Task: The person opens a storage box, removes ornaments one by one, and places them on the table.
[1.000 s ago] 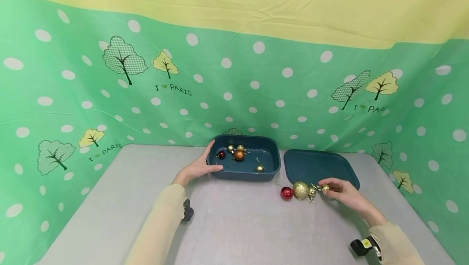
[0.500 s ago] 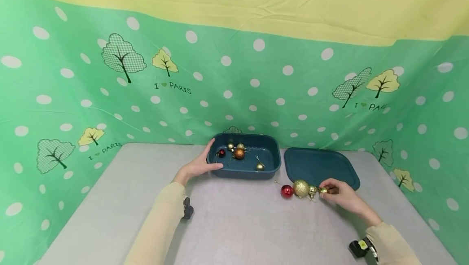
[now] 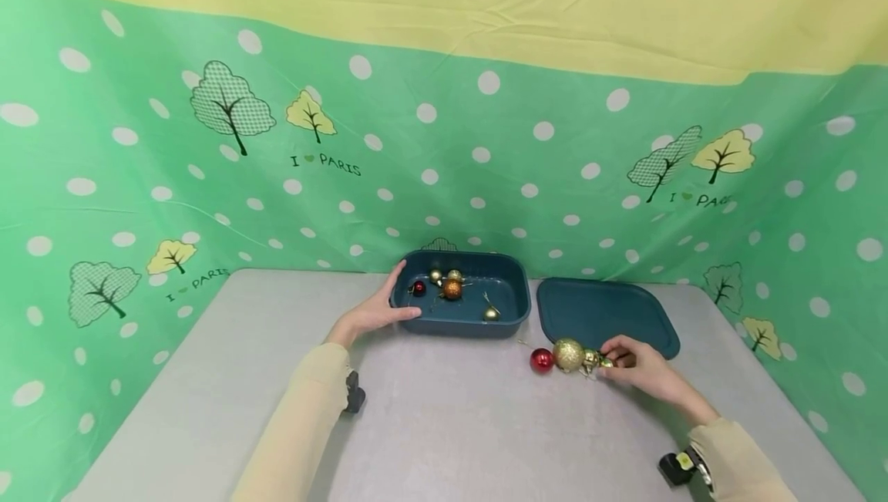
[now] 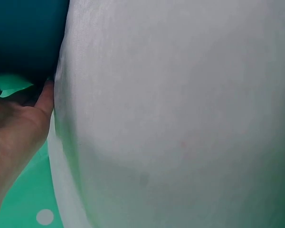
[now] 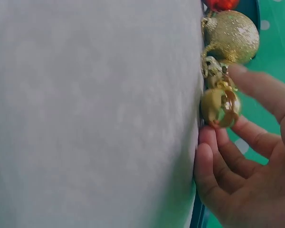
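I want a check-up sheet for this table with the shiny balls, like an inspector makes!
Surface: grey table, flat, covered in cloth.
Job's things: dark teal plastic box holding several small baubles; a red shiny bauble, a big gold glitter bauble and a small shiny gold bauble lie on the table beside the flat teal lid.
Clutter: nothing seen.
Hands: left hand holds the box's left end; right hand touches the small shiny gold bauble with its fingertips.
Cables: nothing seen; a black device sits on each wrist.
Surroundings: green dotted curtain with trees, yellow above.
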